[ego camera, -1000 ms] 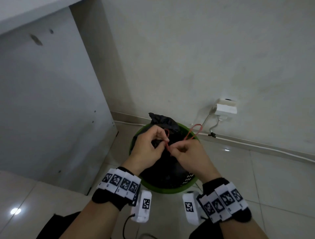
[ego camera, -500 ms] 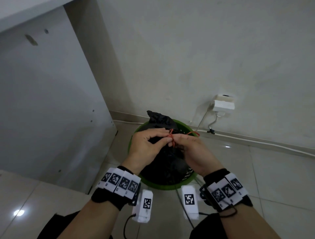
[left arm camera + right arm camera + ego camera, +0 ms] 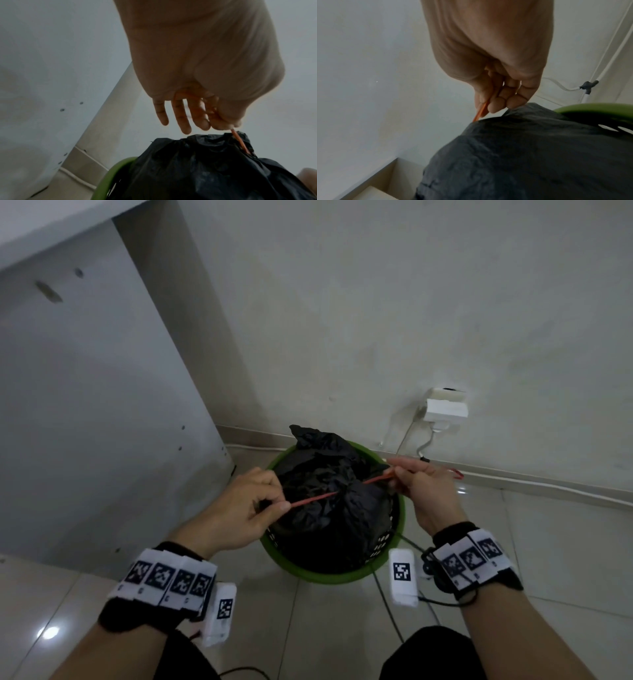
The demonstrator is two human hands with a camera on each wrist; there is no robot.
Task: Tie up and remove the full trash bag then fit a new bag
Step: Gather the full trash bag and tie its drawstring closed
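Head view: black trash bag (image 3: 329, 501) is seated in a green bin (image 3: 308, 571) on the floor by the wall; a red drawstring (image 3: 313, 498) is stretched across its gathered neck, pinched by the left hand (image 3: 248, 510) and the right hand (image 3: 423, 491). A white wall socket (image 3: 445, 409) is mounted behind.
Left wrist view: the drawstring (image 3: 239, 142) is pinched between thumb and forefinger; the other fingers (image 3: 181, 116) are left hanging.
Right wrist view: the drawstring (image 3: 481, 111) is clamped in a curled grip; a white cable (image 3: 559, 86) is seen beyond.

text: you can read none | wrist bands (image 3: 171, 580): black-and-white square code markers only, no letters or numbers | white tags (image 3: 401, 571): same coded squares | black bag (image 3: 329, 501): no print visible
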